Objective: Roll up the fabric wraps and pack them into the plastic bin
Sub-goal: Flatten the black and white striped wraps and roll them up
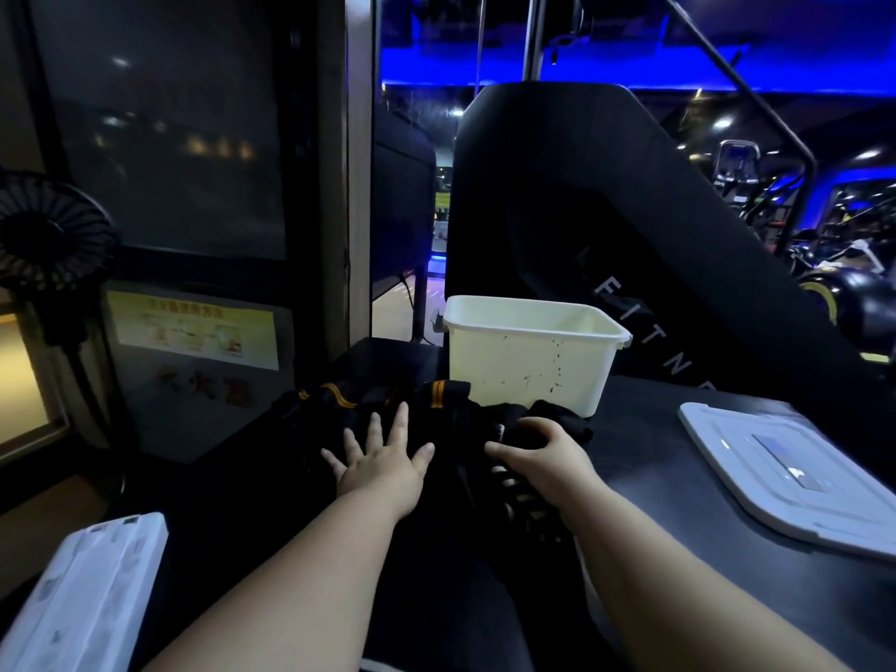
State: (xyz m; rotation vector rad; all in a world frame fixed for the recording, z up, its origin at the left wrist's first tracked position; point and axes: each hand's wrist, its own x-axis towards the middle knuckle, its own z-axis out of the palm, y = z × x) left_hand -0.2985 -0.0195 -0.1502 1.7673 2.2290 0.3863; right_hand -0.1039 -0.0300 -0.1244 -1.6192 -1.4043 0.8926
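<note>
Your right grip (pixel 538 453) clutches the fabric wraps (pixel 339 399), left grip (pixel 383 460) spread flat on them; rolling looks unstarted, so single out one wrap before the plastic bin (pixel 528 366).

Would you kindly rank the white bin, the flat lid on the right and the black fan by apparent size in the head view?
1. The bin and the lid: look about alike; the lid lies nearer the camera, so I leave them unranked.
2. The fan: clearly smallest, partly cut by the frame edge.
</note>
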